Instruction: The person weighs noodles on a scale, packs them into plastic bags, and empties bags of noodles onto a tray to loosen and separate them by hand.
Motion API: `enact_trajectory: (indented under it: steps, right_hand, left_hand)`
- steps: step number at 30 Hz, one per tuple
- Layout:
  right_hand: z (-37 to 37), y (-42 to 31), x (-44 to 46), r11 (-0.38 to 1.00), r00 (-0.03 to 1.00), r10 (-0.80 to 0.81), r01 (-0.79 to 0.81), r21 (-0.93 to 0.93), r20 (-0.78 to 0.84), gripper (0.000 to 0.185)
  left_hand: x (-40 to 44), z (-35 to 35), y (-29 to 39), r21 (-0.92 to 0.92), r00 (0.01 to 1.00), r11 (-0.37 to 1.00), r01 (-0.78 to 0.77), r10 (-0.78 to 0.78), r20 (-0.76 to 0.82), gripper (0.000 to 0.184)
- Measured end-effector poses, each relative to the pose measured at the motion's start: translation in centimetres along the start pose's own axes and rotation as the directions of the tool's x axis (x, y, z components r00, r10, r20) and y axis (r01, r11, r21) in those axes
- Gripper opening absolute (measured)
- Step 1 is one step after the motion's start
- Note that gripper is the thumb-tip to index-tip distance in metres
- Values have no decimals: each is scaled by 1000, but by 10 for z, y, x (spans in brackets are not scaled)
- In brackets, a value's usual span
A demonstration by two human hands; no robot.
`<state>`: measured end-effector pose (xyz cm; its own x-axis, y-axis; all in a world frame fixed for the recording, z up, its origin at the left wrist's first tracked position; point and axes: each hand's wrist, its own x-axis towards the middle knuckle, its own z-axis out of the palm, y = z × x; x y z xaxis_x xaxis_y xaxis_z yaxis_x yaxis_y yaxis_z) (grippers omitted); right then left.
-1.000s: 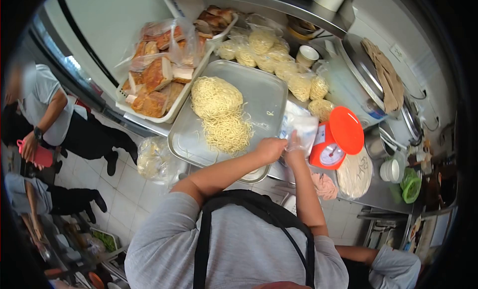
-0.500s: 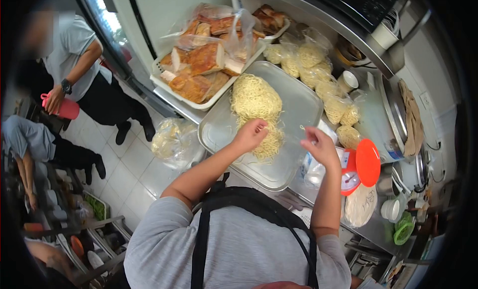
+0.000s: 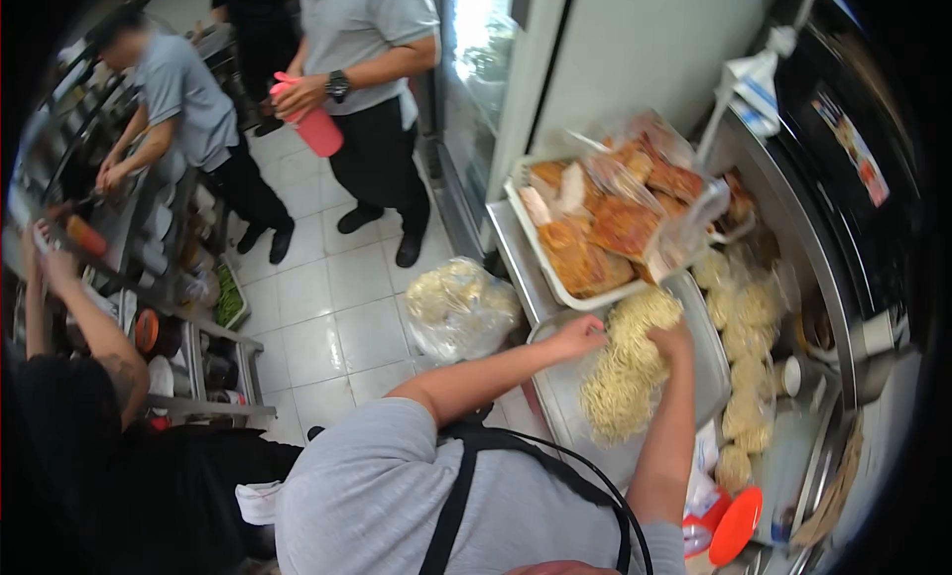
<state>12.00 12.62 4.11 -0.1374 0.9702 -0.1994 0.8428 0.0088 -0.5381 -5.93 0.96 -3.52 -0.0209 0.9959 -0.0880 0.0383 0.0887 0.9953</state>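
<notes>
Well off to the left of the fingers of the left hand [image 3: 575,339], a person in black [image 3: 59,416] has both forearms raised, and past them a co-worker in grey [image 3: 188,94] bends over a work area. Nearer, though well apart from the same fingers, another co-worker [image 3: 369,30] holds a pink jug [image 3: 319,131]. A clear bag [image 3: 461,302] with pale contents sits on the tiled floor [image 3: 367,278], also left of those fingers.

The left fingers are just beside the edge of the noodles, curled loosely inward with the thumb near them; whether they hold a strand I cannot tell. Beyond these fingertips, a white basket [image 3: 585,301] carries browned slabs of meat [image 3: 625,228], partly under clear plastic. Right of the left fingers, the heap of yellow noodles [image 3: 620,382] lies in a metal tray [image 3: 557,392] on the tabletop [image 3: 523,263], stretching toward the wearer's body.

The right hand [image 3: 674,339] reaches into the heap's right side, fingers bent, tips hidden among the strands; how far they close, and on how much, I cannot tell. To the right of these fingers run bagged noodles [image 3: 749,327], a white cup [image 3: 793,375] beside them. Nearer the body, beyond the forearm, part of an orange scale [image 3: 734,525] shows.
</notes>
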Motion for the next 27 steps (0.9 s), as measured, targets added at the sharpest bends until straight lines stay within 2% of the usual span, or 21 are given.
enact_trajectory:
  steps: [2, 5, 6, 8, 9, 11, 12, 13, 14, 15, 16, 17, 18, 19, 20, 21, 22, 23, 25, 27]
  right_hand:
    - [-7, 1, -3, 998, 998, -33, 30, -54, -58, 49]
    - [-18, 7, -19, 993, 999, 26, -21, 117, -41, 38]
    - [-18, 21, -18, 979, 995, 34, -15, 204, -89, 38]
    - [-13, 62, -14, 930, 978, 89, -14, 366, -189, 37]
    - [-7, 74, -18, 927, 964, 58, 44, 372, -259, 36]
    - [-10, 62, -51, 925, 919, 58, 98, 368, -390, 35]
    - [-4, 70, -54, 883, 925, 105, 81, 462, -364, 32]
    - [0, 65, -61, 879, 920, 110, 87, 468, -376, 30]
    - [-1, 45, -78, 892, 895, 20, 186, 412, -447, 30]
    - [10, 51, -78, 892, 856, -104, 306, 333, -507, 27]
    - [5, 25, -100, 896, 880, -130, 302, 325, -457, 22]
    - [21, 27, -104, 889, 850, -214, 374, 264, -482, 21]
    - [33, 33, -106, 873, 814, -303, 445, 197, -496, 21]
    - [29, 32, -117, 882, 843, -311, 428, 197, -439, 22]
    - [21, 29, -131, 888, 869, -320, 414, 199, -379, 24]
    - [11, 27, -143, 894, 891, -327, 399, 202, -314, 25]
    - [0, 29, -150, 927, 978, -120, 172, 334, -173, 29]
    - [-8, 42, -149, 900, 986, -135, 162, 405, -95, 33]
    - [-29, 66, -141, 834, 981, -185, 125, 537, 60, 42]
    - [-50, 66, -133, 847, 996, -63, 90, 525, -70, 59]
  left_hand:
    - [6, 2, 18, 14, 996, 996, 85, -85, 14, 39]
    - [19, 12, 32, -23, 988, 988, 153, -154, -32, 49]
    - [13, 9, 55, -104, 982, 977, 186, -180, 60, 60]
    - [38, 18, 36, -133, 994, 990, 48, -34, 107, 66]
    - [46, 32, 29, -155, 988, 988, -12, 36, 153, 69]
    - [43, 40, 40, -168, 982, 977, -130, 150, 111, 75]
    - [34, 44, 58, -236, 978, 964, -127, 162, 135, 80]
    - [54, 55, 31, -30, 988, 989, -142, 143, 53, 82]
    - [50, 57, 46, 215, 998, 975, -55, 57, -3, 77]
    - [67, 62, 25, 223, 998, 973, -64, 67, -10, 66]
    - [58, 61, 39, 45, 999, 999, 19, -17, -29, 56]
    - [66, 64, 32, 294, 989, 947, 131, -104, -108, 50]
    - [71, 66, 22, 244, 993, 968, 54, -27, -111, 43]
    - [71, 66, 23, -43, 995, 995, 93, -94, -14, 39]
    - [70, 66, 23, -318, 986, 934, 164, -140, 96, 36]
    - [55, 65, 52, -419, 976, 882, 216, -181, 123, 30]
    - [58, 65, 52, -511, 975, 832, 215, -156, 156, 29]
    - [63, 66, 51, -597, 974, 772, 217, -131, 185, 28]
    - [55, 71, 75, -633, 964, 740, 229, -80, 254, 27]
    - [51, 81, 98, -633, 955, 739, 230, -47, 292, 27]
